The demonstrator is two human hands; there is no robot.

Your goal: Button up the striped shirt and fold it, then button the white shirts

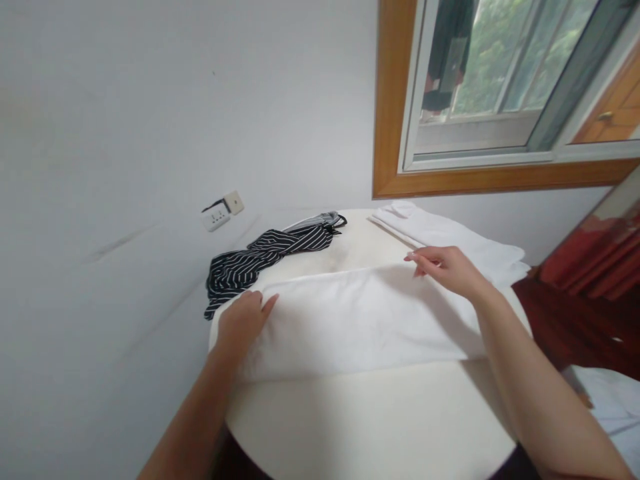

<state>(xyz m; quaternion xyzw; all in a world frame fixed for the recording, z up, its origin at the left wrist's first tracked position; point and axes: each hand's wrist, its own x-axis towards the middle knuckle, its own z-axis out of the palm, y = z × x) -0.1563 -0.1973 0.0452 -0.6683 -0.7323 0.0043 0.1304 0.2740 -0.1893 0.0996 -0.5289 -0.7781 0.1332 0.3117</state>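
White towel (360, 320) lies folded long across the middle of the round table (370, 420). The left hand (243, 323) lies flat on its 9 o'clock end, fingers together. The right hand (445, 267) touches the far edge near 1 o'clock with fingertips bunched; I cannot tell if they pinch. It looks like a fold being smoothed, and another fold would need both ends lifted evenly. A striped cloth (260, 260) sits at 11 o'clock, below a window (500, 87).

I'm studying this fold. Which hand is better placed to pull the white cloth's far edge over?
Probably the right hand: its fingertips sit at the far edge of the white cloth, while the left hand lies flat on the cloth's left end.
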